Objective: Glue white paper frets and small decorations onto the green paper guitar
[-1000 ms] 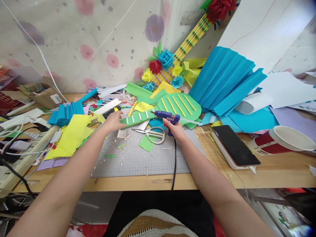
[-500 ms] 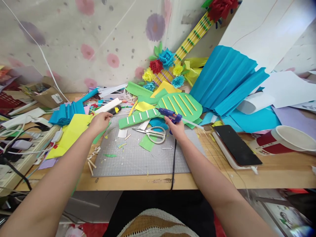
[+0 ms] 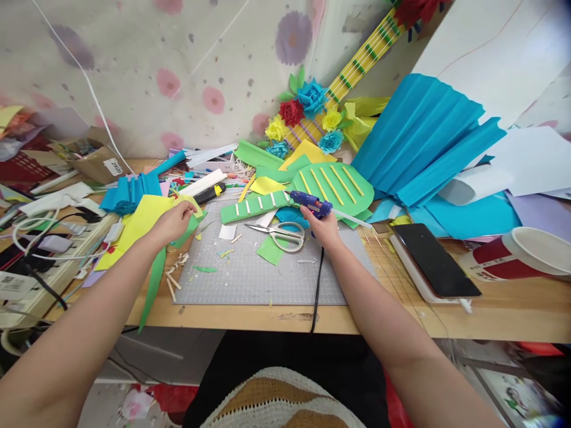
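Glue gun (image 3: 312, 206): held in the right hand (image 3: 325, 229), with the fingers wrapped tight around the grip. It sits above the far edge of the cutting mat (image 3: 267, 273), just beside the point where the neck of the green guitar cut-out (image 3: 334, 187) meets its body.

Change: one second ago the left hand (image 3: 172, 223) lay on the neck of the cut-out. It has since moved away to the left and now rests on the yellow sheet (image 3: 138, 223). Its fingers are curled onto the edge of the sheet, but a true pinch cannot be confirmed. The cut-out therefore lies flat with no hand steadying it. The glue gun has stayed nearly in place.

Orientation: the long axis of the gun runs left to right across the surface (image 3: 491, 309). The nozzle points left and slightly away from the person, toward the cut-out. The glue stick projects from the rear, to the right. The cord (image 3: 317, 285) drops over the near edge. Scissors (image 3: 281, 233) lie just beside the gun.
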`<move>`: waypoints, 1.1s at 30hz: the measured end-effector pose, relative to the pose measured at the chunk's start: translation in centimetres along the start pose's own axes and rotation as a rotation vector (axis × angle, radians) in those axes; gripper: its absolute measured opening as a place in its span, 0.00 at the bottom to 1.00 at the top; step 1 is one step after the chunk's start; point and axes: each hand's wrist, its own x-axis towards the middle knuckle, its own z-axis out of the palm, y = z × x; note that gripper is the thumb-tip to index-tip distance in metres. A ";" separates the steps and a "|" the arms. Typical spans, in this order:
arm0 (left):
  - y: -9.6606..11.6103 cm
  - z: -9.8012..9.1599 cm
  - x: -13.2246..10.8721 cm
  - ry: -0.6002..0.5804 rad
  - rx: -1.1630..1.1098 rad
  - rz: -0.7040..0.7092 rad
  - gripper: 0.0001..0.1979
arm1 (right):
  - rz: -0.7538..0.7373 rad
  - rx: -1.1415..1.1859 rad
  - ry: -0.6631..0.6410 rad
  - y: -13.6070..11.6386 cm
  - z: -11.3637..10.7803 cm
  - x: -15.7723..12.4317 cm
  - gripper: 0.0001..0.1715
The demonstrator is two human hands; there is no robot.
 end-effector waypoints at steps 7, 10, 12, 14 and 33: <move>0.0 -0.1 -1.0 -0.051 0.019 0.006 0.16 | -0.005 -0.015 -0.006 0.4 0.1 0.1 0.25; -0.4 0.2 -0.8 -0.095 0.035 0.008 0.16 | -0.030 -0.029 -0.013 0.5 0.1 0.0 0.25; -0.7 0.4 -0.6 -0.130 0.039 0.008 0.16 | -0.035 -0.037 -0.012 0.6 0.2 0.0 0.25; -0.8 0.7 -0.5 -0.143 0.040 0.018 0.15 | -0.038 -0.033 -0.007 0.6 0.2 0.0 0.26; 0.1 0.4 -1.1 -0.055 -0.082 -0.141 0.15 | -0.026 0.003 -0.018 0.5 0.1 0.1 0.24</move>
